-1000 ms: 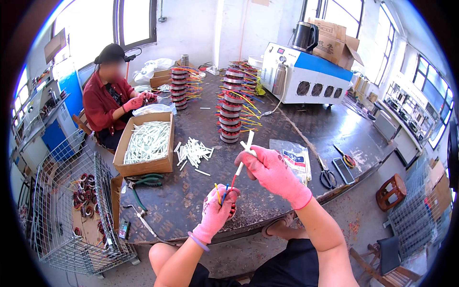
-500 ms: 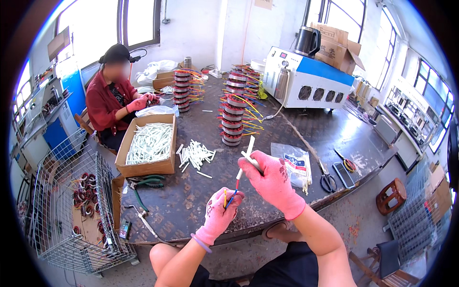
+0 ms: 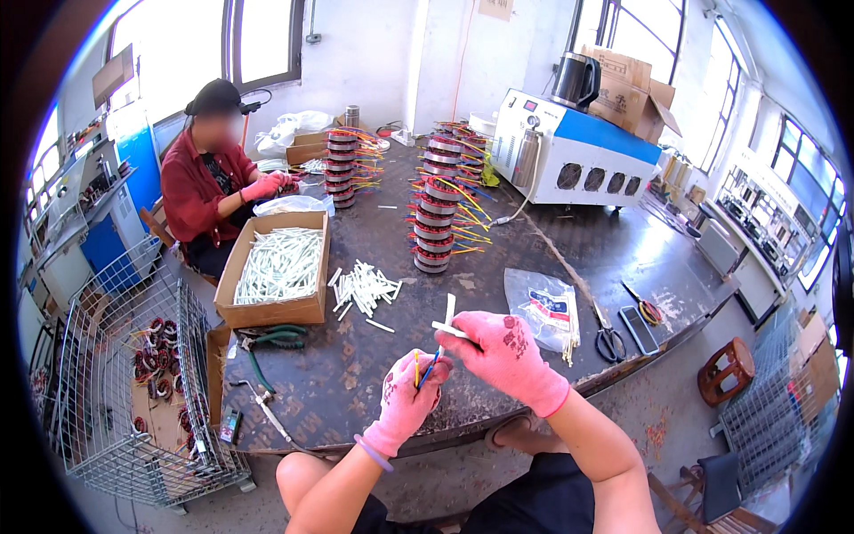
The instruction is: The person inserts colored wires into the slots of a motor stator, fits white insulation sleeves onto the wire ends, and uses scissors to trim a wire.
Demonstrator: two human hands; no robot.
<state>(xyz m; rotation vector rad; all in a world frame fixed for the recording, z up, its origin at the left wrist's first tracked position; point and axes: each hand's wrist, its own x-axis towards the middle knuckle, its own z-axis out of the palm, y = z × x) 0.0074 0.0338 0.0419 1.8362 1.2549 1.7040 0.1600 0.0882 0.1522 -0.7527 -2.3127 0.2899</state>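
My left hand point(image 3: 409, 399), in a pink coated glove, is closed on thin wires; a yellow wire point(image 3: 416, 367) and a blue wire point(image 3: 431, 367) stick up from its fingers. Close beside it, my right hand point(image 3: 514, 363), in a matching glove, pinches white sleeving tubes point(image 3: 450, 313). One tube points upward and another lies crosswise, pointing left. The fingertips of both hands nearly meet at the wires, and what the left hand holds lower down is hidden.
Loose white tubes point(image 3: 366, 290) lie beyond my hands, beside a cardboard box point(image 3: 274, 316) full of them. Stacked wound stators point(image 3: 433, 233) with coloured leads stand mid-table. Pliers point(image 3: 259, 372), scissors point(image 3: 610, 342) and a phone point(image 3: 639, 329) lie around. A co-worker point(image 3: 206, 187) sits at the far left.
My right hand has moved down toward my left hand with the white tubes. The red wire that showed between the hands is now out of sight.
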